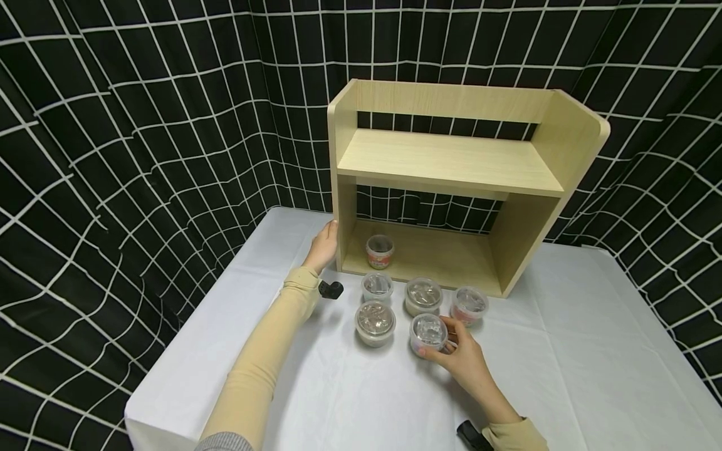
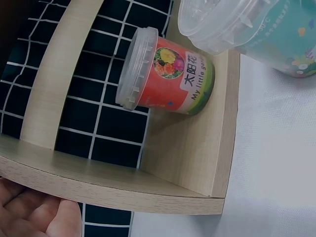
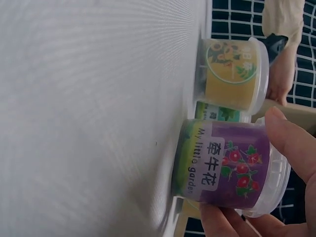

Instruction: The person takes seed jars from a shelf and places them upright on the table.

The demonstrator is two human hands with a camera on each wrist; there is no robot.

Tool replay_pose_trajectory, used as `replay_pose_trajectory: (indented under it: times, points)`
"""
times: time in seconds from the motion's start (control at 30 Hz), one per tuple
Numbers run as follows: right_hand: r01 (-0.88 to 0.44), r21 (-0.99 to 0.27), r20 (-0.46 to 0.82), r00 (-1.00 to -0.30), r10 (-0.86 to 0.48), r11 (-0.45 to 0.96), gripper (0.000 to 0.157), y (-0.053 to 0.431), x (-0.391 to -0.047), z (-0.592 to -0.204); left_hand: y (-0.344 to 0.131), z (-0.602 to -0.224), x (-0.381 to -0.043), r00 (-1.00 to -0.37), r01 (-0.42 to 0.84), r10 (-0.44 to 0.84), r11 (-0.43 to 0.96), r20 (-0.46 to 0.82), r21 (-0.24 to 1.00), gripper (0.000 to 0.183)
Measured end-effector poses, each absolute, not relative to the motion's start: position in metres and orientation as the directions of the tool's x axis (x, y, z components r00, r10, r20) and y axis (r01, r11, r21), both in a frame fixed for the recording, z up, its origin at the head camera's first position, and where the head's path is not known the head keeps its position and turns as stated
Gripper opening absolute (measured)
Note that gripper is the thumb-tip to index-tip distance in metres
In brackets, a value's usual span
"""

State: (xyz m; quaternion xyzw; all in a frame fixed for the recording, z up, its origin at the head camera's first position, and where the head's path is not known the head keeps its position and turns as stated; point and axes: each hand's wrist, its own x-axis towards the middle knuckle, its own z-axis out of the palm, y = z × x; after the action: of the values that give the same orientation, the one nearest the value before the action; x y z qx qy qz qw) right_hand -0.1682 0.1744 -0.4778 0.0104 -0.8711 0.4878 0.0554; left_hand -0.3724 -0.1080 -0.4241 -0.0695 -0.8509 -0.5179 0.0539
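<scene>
My right hand [image 1: 465, 360] grips a small plastic tub [image 1: 427, 335] with a clear lid, thumb on one side and fingers on the other. In the right wrist view this tub shows a purple label with red flowers and "My little garden"; whether it touches the tablecloth I cannot tell. My left hand [image 1: 323, 247] rests against the outer left side of a wooden shelf unit [image 1: 451, 164]. On the unit's lower board, near that side, stands a red-labelled tub [image 2: 173, 74].
Before the shelf stand a teal-labelled tub [image 2: 286, 39], a yellow-labelled tub [image 3: 232, 74], a wide-lidded tub [image 1: 423, 297] and a pinkish tub [image 1: 469, 307]. White cloth covers the table [image 1: 592, 357]. Black curtains with a white grid [image 1: 169, 125] surround it.
</scene>
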Motion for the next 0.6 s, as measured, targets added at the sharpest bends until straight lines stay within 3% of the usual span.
replay_pose_trajectory:
  times: [0.6]
  points:
    - [-0.087, -0.855, 0.099, -0.995, -0.004, 0.511, 0.091, 0.1721, -0.1662, -0.4766, -0.1062, -0.4214, -0.3693, -0.989, 0.142, 0.04, 0.447, 0.139, 0.883, 0.057]
